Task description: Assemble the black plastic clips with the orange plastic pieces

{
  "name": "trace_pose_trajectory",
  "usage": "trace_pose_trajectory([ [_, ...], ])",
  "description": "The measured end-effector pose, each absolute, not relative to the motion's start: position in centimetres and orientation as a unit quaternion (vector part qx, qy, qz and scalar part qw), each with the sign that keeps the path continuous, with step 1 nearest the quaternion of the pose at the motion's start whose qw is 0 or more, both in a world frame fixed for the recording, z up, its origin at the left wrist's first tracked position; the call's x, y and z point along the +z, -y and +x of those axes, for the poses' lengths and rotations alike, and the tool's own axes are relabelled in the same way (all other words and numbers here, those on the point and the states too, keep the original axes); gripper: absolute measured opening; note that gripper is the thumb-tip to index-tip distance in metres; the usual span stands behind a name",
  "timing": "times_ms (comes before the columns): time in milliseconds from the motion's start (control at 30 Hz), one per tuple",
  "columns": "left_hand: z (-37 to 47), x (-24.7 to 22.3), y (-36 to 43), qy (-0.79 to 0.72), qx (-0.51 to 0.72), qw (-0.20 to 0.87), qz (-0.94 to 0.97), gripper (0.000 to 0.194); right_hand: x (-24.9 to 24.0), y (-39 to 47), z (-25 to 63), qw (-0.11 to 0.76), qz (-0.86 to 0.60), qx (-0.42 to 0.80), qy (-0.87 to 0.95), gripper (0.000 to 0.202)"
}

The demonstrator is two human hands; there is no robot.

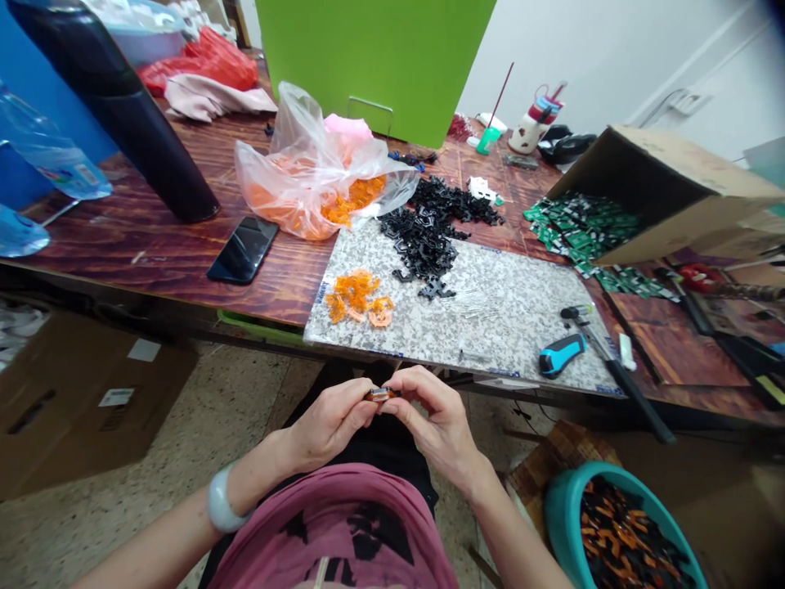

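Note:
Over my lap, just off the table's front edge, my left hand point(339, 415) and my right hand point(431, 415) pinch a small orange and black plastic part point(383, 394) between them. Fingers of both hands cover its ends, so only the middle shows. Beyond the hands, a speckled stone slab point(417, 331) carries loose orange plastic pieces point(356, 296) at its left. A heap of black plastic pieces point(426, 237) lies at its back. Thin clear or metal pins point(475, 304) are scattered near its middle. A blue and black handle point(562, 355) rests on the right side, beside a hammer point(619, 372).
A plastic bag of orange pieces point(331, 188) stands behind the slab, near a phone point(243, 249) and a dark tumbler point(132, 123). Green circuit boards point(582, 225) spill from a tipped cardboard box point(680, 180). At lower right, a teal bucket point(555, 523) holds orange and black parts.

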State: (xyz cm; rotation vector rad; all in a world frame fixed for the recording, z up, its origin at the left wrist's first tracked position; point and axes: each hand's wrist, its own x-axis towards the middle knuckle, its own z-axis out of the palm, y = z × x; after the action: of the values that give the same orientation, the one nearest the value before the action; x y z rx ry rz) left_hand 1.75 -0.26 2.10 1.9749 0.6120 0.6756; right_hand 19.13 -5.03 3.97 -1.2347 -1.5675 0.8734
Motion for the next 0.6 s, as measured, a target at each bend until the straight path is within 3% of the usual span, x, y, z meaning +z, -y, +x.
trace_pose_trajectory([
  [167, 2.3, 1.3, 0.7, -0.268, 0.259, 0.49, 0.788, 0.027, 2.8, 6.0, 19.2, 0.456, -0.53, 0.34, 0.628, 0.008],
  [433, 3.5, -1.5, 0.2, -0.248, 0.138, 0.562, 0.777, 0.029, -2.4, 8.0, 20.3, 0.459, -0.61, 0.417, 0.493, 0.015],
  [600, 1.6, -2.2, -0.7, -0.31, 0.11, 0.542, 0.773, 0.035, -6.3, 14.1, 27.6, 0.411, -0.779, 0.283, 0.38, 0.038],
])
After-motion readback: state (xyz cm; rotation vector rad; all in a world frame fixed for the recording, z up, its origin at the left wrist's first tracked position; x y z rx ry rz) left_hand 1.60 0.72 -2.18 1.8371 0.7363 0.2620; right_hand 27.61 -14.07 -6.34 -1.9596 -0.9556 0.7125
